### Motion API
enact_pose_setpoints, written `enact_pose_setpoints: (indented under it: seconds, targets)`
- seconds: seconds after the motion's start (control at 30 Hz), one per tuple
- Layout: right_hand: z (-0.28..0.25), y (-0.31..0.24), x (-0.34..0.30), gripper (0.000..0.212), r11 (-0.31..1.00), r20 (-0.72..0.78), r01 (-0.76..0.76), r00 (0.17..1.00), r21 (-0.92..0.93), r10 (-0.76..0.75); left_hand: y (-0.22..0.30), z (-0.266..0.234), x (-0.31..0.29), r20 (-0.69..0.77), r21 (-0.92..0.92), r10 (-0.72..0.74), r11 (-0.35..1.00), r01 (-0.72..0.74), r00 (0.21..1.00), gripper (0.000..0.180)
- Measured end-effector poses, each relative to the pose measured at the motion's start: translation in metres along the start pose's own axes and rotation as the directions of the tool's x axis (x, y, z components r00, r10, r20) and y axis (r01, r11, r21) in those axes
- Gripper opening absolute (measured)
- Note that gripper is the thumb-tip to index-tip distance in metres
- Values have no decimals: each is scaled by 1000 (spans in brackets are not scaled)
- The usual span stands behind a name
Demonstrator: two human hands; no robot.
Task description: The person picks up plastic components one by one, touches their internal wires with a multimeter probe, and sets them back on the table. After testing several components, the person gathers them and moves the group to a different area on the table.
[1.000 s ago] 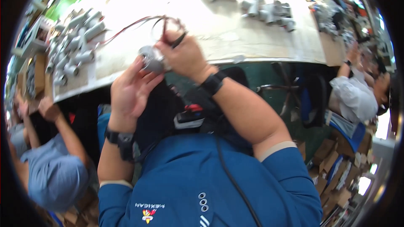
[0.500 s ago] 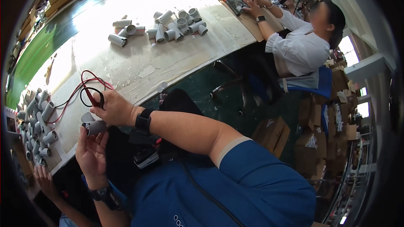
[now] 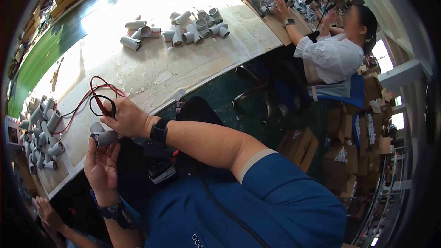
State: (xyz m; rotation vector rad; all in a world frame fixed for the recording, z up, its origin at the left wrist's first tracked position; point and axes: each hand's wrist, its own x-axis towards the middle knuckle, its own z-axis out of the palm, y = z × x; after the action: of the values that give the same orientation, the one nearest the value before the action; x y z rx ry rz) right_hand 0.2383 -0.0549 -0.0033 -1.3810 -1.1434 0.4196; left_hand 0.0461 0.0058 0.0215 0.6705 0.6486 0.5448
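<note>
My left hand (image 3: 102,167) is closed at the fingertips on a grey plastic cylinder (image 3: 106,138), tilted on its side near the table's edge. Just above it, my right hand (image 3: 127,118) grips a red and black pair of test leads (image 3: 109,106); their tips are hidden behind the fingers. The leads' thin cables loop over the table and run toward a heap of grey cylinders (image 3: 48,133) at the left. Another grey cylinder (image 3: 96,127) shows right behind the held one; whether the two touch I cannot tell.
More grey cylinders (image 3: 193,27) are grouped on the far part of the worn white table (image 3: 151,82). A co-worker in a white top (image 3: 328,57) sits at the far right. Another person's hands (image 3: 48,213) show at lower left. Cardboard boxes (image 3: 340,156) stand at the right.
My hands and the held cylinder have barely shifted. The co-worker at right has drawn one hand back from the table. The other person's hands at lower left have moved lower.
</note>
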Motion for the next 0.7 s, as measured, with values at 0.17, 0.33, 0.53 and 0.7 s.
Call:
enact_pose_setpoints:
  seconds: [0.17,0.33,0.53,0.7]
  targets:
    - [14,21,3,12,989,72,124,990,-76,-118,0,-9,-1,33,-87,-34,996,36,999,37]
    - [-21,-4,-7,11,996,28,12,1000,-92,-9,-13,21,4,23,-40,-84,996,85,996,33]
    - [-8,-5,-6,13,995,102,-96,990,-38,99,-3,11,-6,0,10,-43,999,43,999,28]
    - [-21,-4,-5,15,948,73,-252,968,197,242,11,1,-4,19,433,221,877,-207,975,39]
